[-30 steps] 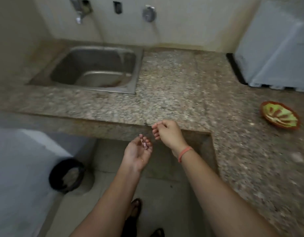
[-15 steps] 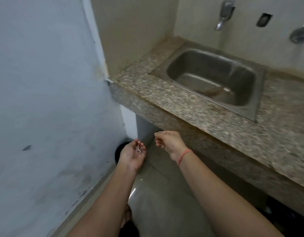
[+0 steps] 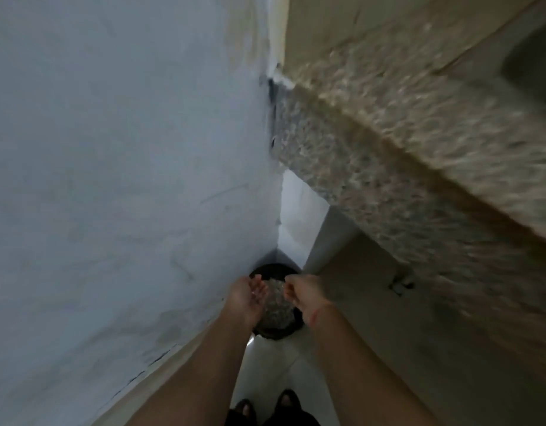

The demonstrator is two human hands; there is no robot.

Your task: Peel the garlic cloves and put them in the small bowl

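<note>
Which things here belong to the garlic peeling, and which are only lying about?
Job: left hand, cupping pale bits, likely peel; right hand; black bin under both hands.
Only there: counter; sink corner; wall; shoes.

the left hand (image 3: 248, 298) and right hand (image 3: 302, 295) hover over the black bin (image 3: 276, 332), wedged in a narrow corner: pale blue wall (image 3: 112, 179) just beside on the left, the granite table (image 3: 419, 155) overhanging on the right; open floor (image 3: 274, 364) nearer the feet (image 3: 288, 399).
</note>
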